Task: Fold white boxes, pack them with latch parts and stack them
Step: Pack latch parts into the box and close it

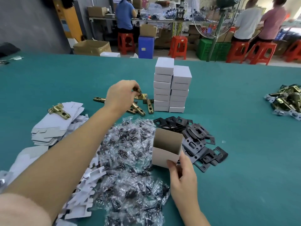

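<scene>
My left hand (121, 95) reaches out over a small cluster of brass latch bolts (143, 106) and pinches one latch bolt (138, 92) at its fingertips. Nearer to me, my right hand (182, 175) holds an open folded white box (166, 149) upright by its front wall, above the screw packets. Two stacks of closed white boxes (171, 88) stand side by side just right of the latch bolts. Black strike plates (195, 137) lie heaped right of the open box. Clear screw packets (128, 168) spread across the near middle.
Flat unfolded box blanks (53, 126) lie at left with one brass latch (59, 110) on top; more blanks (81, 193) sit by my left forearm. Another latch pile (286, 100) lies far right on the green table (244, 160). Beyond the table's far edge people sit on red stools.
</scene>
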{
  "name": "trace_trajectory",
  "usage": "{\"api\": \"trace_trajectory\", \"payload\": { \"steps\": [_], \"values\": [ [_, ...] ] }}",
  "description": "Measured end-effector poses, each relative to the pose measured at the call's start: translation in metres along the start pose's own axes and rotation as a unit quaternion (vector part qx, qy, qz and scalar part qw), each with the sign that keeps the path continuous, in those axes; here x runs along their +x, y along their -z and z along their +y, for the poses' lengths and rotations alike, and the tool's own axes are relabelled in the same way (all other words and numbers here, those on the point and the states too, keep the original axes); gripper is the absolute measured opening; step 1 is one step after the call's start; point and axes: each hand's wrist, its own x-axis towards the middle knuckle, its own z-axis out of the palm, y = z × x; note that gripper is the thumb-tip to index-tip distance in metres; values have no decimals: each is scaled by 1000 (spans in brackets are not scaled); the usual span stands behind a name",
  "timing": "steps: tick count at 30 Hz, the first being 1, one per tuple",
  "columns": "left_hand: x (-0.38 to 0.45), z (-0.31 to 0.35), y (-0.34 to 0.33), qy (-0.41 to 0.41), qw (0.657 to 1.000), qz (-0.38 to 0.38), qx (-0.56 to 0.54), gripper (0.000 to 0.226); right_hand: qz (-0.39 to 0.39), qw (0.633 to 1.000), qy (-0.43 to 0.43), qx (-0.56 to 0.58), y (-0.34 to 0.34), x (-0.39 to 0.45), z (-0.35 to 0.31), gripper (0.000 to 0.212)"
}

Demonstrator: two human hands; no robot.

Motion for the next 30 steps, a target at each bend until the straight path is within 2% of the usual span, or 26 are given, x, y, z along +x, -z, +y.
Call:
{"api": "trace_trajectory", "payload": {
  "steps": [3, 5, 7, 9, 11, 14, 19, 23, 27, 30],
  "values": [
    [-36, 25, 62, 34, 973, 69, -219, 14, 0, 1000, -1, 8, 1, 1, 0, 52],
    [-65, 44, 95, 53, 926, 37, -371, 19, 1, 1000, 1, 13, 2, 1, -3, 57],
    [-89, 63, 114, 52, 902, -6, -429, 23, -7, 1000, -1, 26, 3, 0, -3, 59],
    [-105, 76, 115, 36, 915, -35, -401, 22, -18, 999, -7, 32, 5, -1, -3, 59],
    [-114, 84, 107, 5, 946, -36, -321, 18, -20, 999, -6, 28, 5, -2, -3, 58],
    [-119, 92, 93, -12, 970, -53, -237, 14, -18, 999, -8, 30, 5, -2, -2, 45],
    [-124, 100, 69, -17, 974, -134, -181, 17, -15, 998, -21, 48, 6, -3, -3, 35],
    [-127, 109, 57, -58, 974, -169, -141, 31, -15, 998, -20, 56, 6, -3, -3, 41],
    [-130, 110, 46, -95, 976, -191, -36, 22, -13, 998, -31, 45, 8, -2, 4, 40],
    [-129, 106, 43, -120, 974, -193, -2, 22, -15, 999, -27, 32, 8, -2, 6, 39]
  ]
}}
